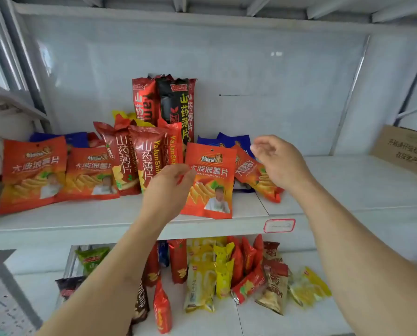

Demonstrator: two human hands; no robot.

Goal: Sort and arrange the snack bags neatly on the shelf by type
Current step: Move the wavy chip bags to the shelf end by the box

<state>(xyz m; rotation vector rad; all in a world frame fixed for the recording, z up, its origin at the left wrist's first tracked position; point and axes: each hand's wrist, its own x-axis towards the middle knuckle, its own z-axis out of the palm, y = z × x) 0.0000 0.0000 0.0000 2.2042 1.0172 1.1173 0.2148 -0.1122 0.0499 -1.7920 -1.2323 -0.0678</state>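
On the white shelf [105,221], my left hand [166,190] pinches the left edge of an orange chip bag [211,180] that stands near the shelf's front. My right hand [279,161] hovers just right of it with loosely curled fingers, holding nothing. Two matching orange bags [32,173] [91,173] lean at the left. Another orange bag [256,173] lies tilted behind my right hand. Dark red yam chip bags [144,154] stand in the middle. Taller red and black bags [176,105] rise behind them. Blue bags [236,140] show at the back.
A cardboard box [406,151] sits at the shelf's right end. A red-framed price tag holder [279,225] hangs on the shelf's front edge. On the lower shelf lies a jumble of yellow, red, green and brown snack bags [214,275].
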